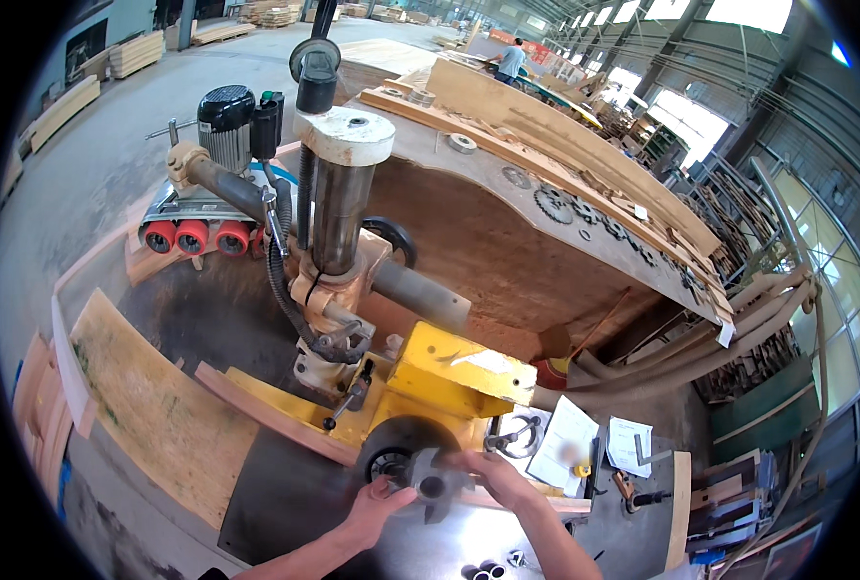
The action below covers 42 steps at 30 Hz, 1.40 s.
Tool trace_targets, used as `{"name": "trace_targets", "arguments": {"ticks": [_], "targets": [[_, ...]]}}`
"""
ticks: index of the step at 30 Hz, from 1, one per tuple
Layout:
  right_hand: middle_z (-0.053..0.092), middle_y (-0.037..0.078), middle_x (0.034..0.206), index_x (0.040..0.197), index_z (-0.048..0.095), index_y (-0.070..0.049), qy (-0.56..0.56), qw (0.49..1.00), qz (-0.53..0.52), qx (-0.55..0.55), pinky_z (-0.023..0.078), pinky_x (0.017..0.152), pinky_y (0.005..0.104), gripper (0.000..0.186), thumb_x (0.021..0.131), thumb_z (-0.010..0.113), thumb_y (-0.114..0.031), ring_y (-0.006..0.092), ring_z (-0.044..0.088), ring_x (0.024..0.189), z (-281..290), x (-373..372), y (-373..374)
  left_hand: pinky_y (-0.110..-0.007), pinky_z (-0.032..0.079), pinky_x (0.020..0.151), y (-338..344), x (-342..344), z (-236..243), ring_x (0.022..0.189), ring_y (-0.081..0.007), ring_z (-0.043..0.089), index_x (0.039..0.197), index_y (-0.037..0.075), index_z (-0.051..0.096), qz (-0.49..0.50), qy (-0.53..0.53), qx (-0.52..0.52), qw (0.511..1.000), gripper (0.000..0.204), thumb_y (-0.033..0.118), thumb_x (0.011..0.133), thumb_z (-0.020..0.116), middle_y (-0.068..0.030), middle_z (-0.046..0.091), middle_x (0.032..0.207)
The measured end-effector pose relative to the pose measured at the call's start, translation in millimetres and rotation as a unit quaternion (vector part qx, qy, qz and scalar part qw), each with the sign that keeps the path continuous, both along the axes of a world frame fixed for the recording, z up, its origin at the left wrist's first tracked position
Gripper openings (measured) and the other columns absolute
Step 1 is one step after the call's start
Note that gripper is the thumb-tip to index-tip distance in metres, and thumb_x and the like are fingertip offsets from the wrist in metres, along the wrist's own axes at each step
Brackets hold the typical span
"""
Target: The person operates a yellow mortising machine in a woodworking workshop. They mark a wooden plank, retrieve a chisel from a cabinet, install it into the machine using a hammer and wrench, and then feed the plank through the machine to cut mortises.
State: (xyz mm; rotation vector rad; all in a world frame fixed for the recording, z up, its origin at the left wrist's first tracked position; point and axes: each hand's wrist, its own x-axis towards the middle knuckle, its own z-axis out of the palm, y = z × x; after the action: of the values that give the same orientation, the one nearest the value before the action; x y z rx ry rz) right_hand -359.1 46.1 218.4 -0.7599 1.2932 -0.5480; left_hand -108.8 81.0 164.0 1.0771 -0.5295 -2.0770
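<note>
My left hand grips the left edge of a grey metal cutter head, thumb toward its middle. It has a round bore and several wing-like blades sticking out. On its right side, my right hand has its fingers closed at the rim; the fingertips are partly hidden and a little blurred. The cutter head is held tilted over the steel machine table, just in front of a dark round opening beneath a yellow hood. Whether it touches the spindle there I cannot tell.
A power feeder with red wheels hangs at left from a thick column. Metal rings lie near the front edge. Right of the hood are papers and a yellow tape measure. Several cutters lie on a board behind.
</note>
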Motion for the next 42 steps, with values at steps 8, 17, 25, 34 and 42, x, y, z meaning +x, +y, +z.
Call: {"name": "trace_targets", "arguments": {"ticks": [8,17,25,34,42], "targets": [[0.063,0.005,0.128,0.136,0.056,-0.002,-0.272,0.953,-0.133,0.005,0.046,0.093,0.0335,0.058,0.091,0.071,-0.035,0.0177,0.057,0.11,17.2,52.5,142.2,-0.037,0.043,0.107,75.8,42.9,10.5,0.121,-0.0197,0.057,0.133,-0.001,0.054,-0.121,0.117,0.039,0.985,0.056,0.022,0.088,0.078,-0.0102,0.061,0.129],[0.053,0.009,0.147,0.147,0.046,-0.003,-0.389,0.853,-0.346,-0.022,0.036,0.115,0.0448,0.071,0.093,0.07,-0.041,0.0247,0.051,0.133,-19.3,79.2,355.5,-0.041,0.049,0.099,177.1,19.9,-12.6,0.111,-0.0208,0.063,0.124,0.007,0.064,-0.33,0.193,0.119,0.917,0.054,0.036,0.082,0.081,-0.0039,0.069,0.119],[0.051,0.007,0.149,0.147,0.047,-0.003,-0.4,0.707,-0.58,-0.061,0.03,0.117,0.0418,0.063,0.098,0.064,-0.039,0.0229,0.045,0.138,-37.0,102.8,507.9,-0.042,0.047,0.105,280.4,-39.8,12.1,0.117,-0.0254,0.061,0.13,0.004,0.059,-0.493,0.147,0.137,0.846,0.067,0.038,0.078,0.084,-0.0078,0.065,0.128],[0.062,0.004,0.136,0.135,0.06,-0.005,-0.309,0.571,-0.718,-0.251,0.035,0.112,0.0428,0.049,0.1,0.058,-0.04,0.0214,0.053,0.128,-77.6,47.9,716.2,-0.046,0.042,0.111,451.4,-185.2,-90.9,0.129,-0.0281,0.055,0.143,0.003,0.047,-0.691,0.033,0.059,0.72,0.078,0.057,0.091,0.067,-0.0126,0.058,0.14],[0.07,-0.001,0.087,0.108,0.068,-0.014,-0.222,0.276,-0.916,-0.187,0.045,0.058,0.0258,0.025,0.097,0.066,-0.037,0.0119,0.063,0.071,-211.6,-5.6,998.6,-0.033,0.051,0.091,538.0,-276.1,-141.3,0.105,-0.0201,0.067,0.132,0.006,0.058,-0.639,-0.203,-0.082,0.737,0.042,0.035,0.102,0.058,-0.0104,0.07,0.118]]}}
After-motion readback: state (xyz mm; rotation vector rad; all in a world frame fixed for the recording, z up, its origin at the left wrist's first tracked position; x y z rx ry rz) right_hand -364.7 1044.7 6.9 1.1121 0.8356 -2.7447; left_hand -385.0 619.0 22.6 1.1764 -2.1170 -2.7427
